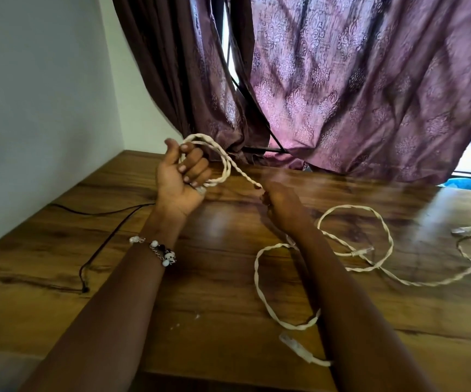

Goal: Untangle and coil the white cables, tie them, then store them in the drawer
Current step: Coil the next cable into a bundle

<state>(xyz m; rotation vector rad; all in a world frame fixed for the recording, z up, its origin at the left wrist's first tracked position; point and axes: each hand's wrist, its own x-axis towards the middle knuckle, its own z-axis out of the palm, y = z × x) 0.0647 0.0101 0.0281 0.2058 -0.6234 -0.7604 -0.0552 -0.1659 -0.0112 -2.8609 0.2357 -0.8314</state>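
My left hand [179, 176] is raised above the wooden table [132, 250], palm toward me, fingers curled round a small coil [223, 159] of twisted white cable. From the coil a strand runs down to my right hand [281, 203], which pinches it just above the table. The remaining white cable [370, 250] passes under my right forearm and lies in loose loops on the table's right side. A clear plug [293, 346] lies near the front edge, and another plug [363, 251] rests inside the loops.
A thin dark cord [98, 244] trails across the table's left part. Purple patterned curtains [355, 86] hang behind the table's far edge, with a white wall [39, 94] at the left. A beaded bracelet [160, 250] sits on my left wrist.
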